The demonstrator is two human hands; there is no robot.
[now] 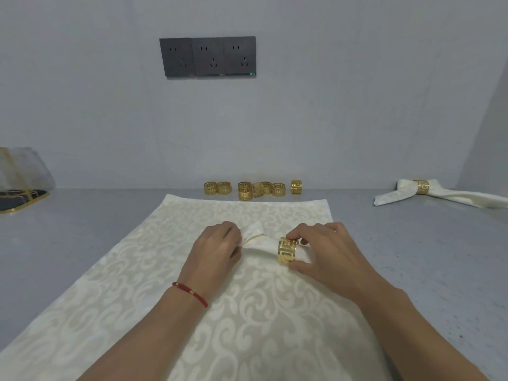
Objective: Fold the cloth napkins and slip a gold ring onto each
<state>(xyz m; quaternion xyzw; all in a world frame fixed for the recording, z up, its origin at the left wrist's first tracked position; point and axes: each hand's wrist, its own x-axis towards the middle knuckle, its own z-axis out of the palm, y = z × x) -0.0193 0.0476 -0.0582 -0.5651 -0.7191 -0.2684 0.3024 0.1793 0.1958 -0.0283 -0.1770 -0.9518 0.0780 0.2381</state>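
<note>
A cream patterned cloth napkin (154, 284) lies spread flat on the grey table, its middle gathered up into a bunch. My left hand (213, 251) grips that bunch at its left side. A gold ring (287, 250) sits around the tip of the gathered cloth, and my right hand (321, 251) pinches the ring between thumb and fingers. Several loose gold rings (248, 188) stand in a row by the wall behind the napkin. A finished napkin with its ring (420, 187) lies at the far right.
A gold-rimmed dark tray (19, 198) with a clear cover stands at the far left edge. Three dark wall sockets (208, 56) hang above the rings. Bare grey tabletop (428, 257) flanks the napkin on both sides.
</note>
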